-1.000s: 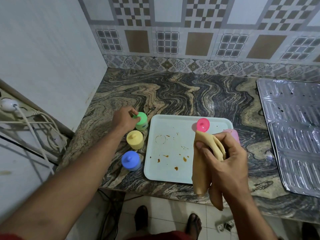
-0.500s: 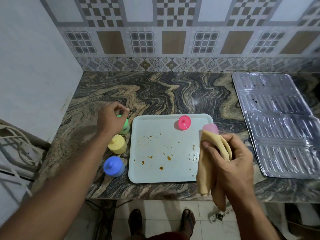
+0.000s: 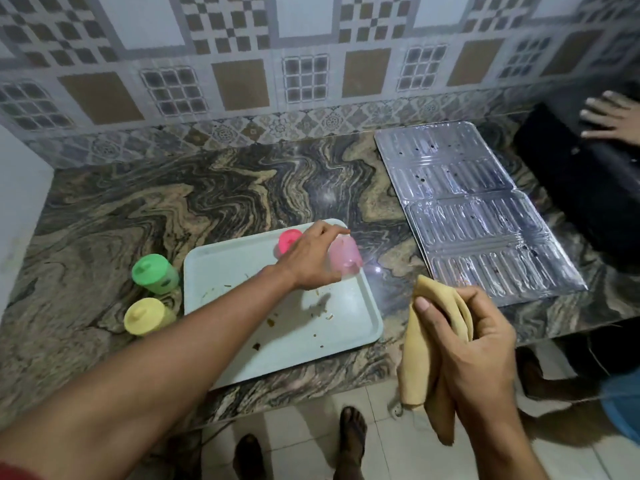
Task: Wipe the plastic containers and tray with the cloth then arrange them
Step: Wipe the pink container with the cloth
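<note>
Since the earlier frame the left hand (image 3: 313, 259) has crossed from the green container (image 3: 154, 274) to grasp the pale pink container (image 3: 344, 253), tilted above the tray (image 3: 356, 327)'s far right corner, while the right hand (image 3: 474, 344) clutches the cloth (image 3: 419, 344) past the counter (image 3: 173, 206) edge.

The left hand (image 3: 311, 259) covers part of the pale pink container (image 3: 344, 259), which is motion-blurred; the bright pink lid (image 3: 288, 239) is half hidden behind it.

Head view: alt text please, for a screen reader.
Left hand grips a pale pink container over a crumb-strewn tray on a marble counter; right hand holds a folded tan cloth. Green and yellow containers stand left of the tray.
</note>
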`<state>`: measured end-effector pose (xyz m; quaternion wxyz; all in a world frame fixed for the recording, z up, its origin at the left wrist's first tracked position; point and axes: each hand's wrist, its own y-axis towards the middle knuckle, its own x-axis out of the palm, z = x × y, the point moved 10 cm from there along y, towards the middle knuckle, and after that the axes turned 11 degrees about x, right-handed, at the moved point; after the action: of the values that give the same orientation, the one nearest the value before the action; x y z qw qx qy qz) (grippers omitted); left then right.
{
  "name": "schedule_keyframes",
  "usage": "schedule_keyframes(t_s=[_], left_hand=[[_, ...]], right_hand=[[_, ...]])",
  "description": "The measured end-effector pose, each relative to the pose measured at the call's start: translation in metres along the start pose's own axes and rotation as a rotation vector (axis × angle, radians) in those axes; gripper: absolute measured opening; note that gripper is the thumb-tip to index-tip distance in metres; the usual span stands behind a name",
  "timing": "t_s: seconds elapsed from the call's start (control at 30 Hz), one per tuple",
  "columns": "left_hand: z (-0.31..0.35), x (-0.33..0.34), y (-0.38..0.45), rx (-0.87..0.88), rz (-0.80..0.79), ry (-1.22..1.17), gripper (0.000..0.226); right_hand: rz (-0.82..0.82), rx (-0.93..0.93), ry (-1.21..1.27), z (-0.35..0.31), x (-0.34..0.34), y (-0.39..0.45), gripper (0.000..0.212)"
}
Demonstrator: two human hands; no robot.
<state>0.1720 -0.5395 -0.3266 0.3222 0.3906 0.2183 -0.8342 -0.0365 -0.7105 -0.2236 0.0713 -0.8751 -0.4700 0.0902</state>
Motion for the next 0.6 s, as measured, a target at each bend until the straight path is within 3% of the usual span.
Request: schedule_keyframes(t_s=[0.2,0.43,0.6], left_hand=[[-0.004,0.016,0.032,-0.037,-0.075,0.103,0.09],[-0.01,0.009,0.024,-0.139,-0.016,0.213,0.109],[0.003,0.004,0.023,0.044,-0.128,0.304,0.098]], right_hand=[[0.063,0.002,0.003,0.009,-0.029,-0.002,0.028],[0.057,-0.008,-0.041,0.014,-0.038,0.008,0.017],[0.024,-0.017,-0.027,0.012,-0.028,0.014,0.016]])
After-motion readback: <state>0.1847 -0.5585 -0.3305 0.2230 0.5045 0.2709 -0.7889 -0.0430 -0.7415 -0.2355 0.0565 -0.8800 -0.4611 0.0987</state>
